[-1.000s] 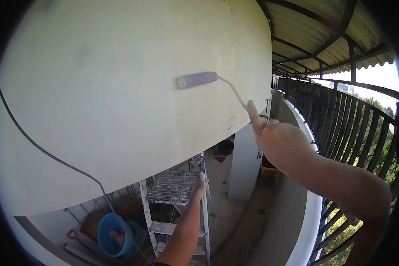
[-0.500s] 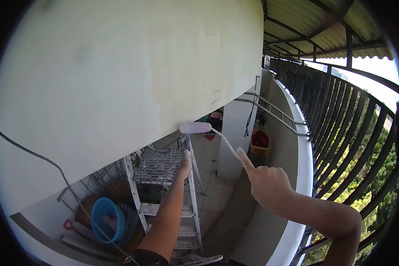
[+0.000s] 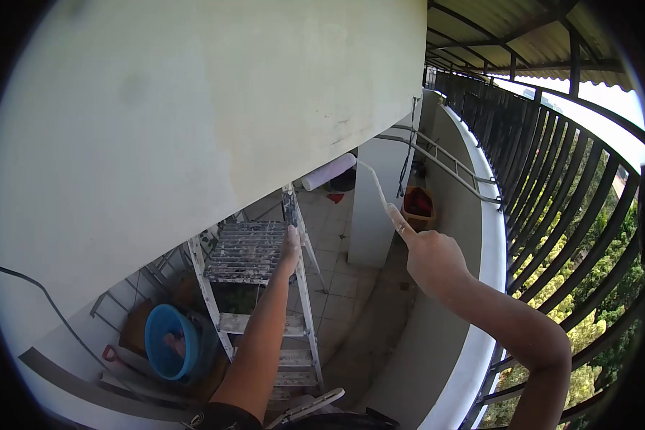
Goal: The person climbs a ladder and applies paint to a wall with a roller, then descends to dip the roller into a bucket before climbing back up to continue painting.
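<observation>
My right hand (image 3: 436, 259) is closed around the handle of a paint roller (image 3: 328, 173), its index finger stretched along the wire frame. The pale roller sleeve lies tilted at the lower edge of the large off-white wall (image 3: 265, 93), overlapping that edge in this view. Lower and to the left, my left hand (image 3: 290, 247) is wrapped on the upper side rail of a paint-spattered stepladder (image 3: 251, 247). The slatted top platform of the ladder sits just left of that hand.
Below left stand a blue tub (image 3: 166, 344) and a red-handled tool (image 3: 110, 353). A cable (image 3: 32, 282) hangs across the wall. On the right run a white-topped parapet (image 3: 489, 279) and dark railings (image 3: 552, 186). An orange crate (image 3: 417, 216) stands by a white pillar (image 3: 371, 215).
The roller has moved up and to the right along the wall's lower edge, and its sleeve is now more tilted. My left hand stays on the ladder while the view has shifted slightly.
</observation>
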A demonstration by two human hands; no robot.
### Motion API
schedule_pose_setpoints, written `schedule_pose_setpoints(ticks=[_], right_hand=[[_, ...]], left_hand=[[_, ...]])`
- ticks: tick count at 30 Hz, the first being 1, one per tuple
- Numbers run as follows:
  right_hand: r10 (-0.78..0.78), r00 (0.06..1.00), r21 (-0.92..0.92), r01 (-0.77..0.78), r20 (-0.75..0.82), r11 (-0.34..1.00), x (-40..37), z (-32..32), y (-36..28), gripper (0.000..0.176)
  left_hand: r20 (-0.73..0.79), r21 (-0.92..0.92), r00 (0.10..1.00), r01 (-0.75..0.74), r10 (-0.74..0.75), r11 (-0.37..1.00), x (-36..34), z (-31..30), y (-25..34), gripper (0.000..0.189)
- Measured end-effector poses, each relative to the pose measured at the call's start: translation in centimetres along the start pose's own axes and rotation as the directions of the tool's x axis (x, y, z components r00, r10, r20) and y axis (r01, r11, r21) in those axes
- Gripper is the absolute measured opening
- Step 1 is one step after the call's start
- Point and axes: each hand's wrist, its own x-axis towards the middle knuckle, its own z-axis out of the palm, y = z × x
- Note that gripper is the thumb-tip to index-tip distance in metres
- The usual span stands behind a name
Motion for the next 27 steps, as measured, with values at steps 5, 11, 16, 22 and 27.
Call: schedule_pose_setpoints(ticks=[5, 11, 16, 22, 27], right_hand=[[-0.086, 0.996, 0.161, 0.083, 0.015, 0.984, 3.2, 0.7, -2.5, 0.075], [-0.098, 0.989, 0.296, 0.06, 0.114, 0.953, 0.7, 3.6, -4.0, 0.079], [0.107, 0.99, 0.413, -0.135, 0.089, 0.901, -3.6, 6.9, -0.8, 0.075], [0.309, 0.947, 0.534, -0.215, -0.092, 0.818, -5.4, 8.4, 2.8, 0.057], [0.337, 0.941, 0.568, -0.299, 0.041, 0.767, -4.2, 7.8, 1.7, 0.055]], left_hand=[[-0.01, 0.0, 1.0, 0.012, -0.012, 1.0, -0.3, 0.0, 0.5, 0.051], [0.074, -0.032, 0.997, -0.026, 0.028, 0.999, -0.6, -0.7, 0.4, 0.047], [0.062, -0.085, 0.998, -0.009, 0.014, 0.996, -0.9, -0.8, -0.6, 0.042], [0.033, -0.105, 0.999, 0.007, -0.004, 0.994, -1.5, -0.2, 0.7, 0.049], [0.002, -0.136, 0.999, 0.039, -0.039, 0.99, -1.7, 0.1, 1.1, 0.051]])
